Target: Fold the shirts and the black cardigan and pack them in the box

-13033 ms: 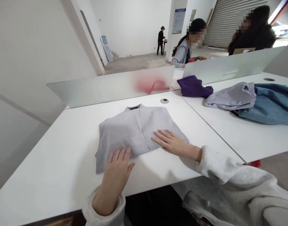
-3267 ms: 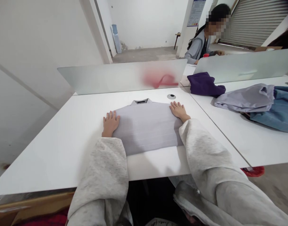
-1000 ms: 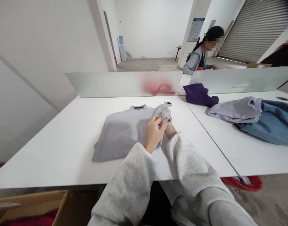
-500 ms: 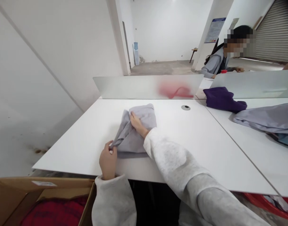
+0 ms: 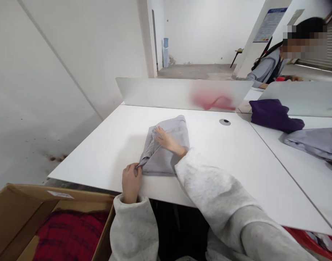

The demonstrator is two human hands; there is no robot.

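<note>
A folded grey garment (image 5: 166,159) lies on the white table (image 5: 225,174) in front of me. Its near left corner is pinched between the thumb and fingers of my left hand (image 5: 131,181), close to the table's front edge. My right hand (image 5: 167,139) rests flat on top of the cloth, fingers stretched toward its upper left. Creases run from the pinched corner up to the right fingertips. Which kind of garment it is, I cannot tell.
A cardboard box (image 5: 113,217) holding red plaid cloth (image 5: 70,235) stands at lower left. Purple cloth (image 5: 274,116) and another grey garment (image 5: 315,141) lie on the right. A frosted divider (image 5: 155,94) edges the table's back; a person (image 5: 269,69) sits beyond. A red tub (image 5: 304,241) is below right.
The camera view has shifted, showing more of the box. The garment's left side lies flatter, and my right hand has opened flatter on it. My left hand keeps its pinch.
</note>
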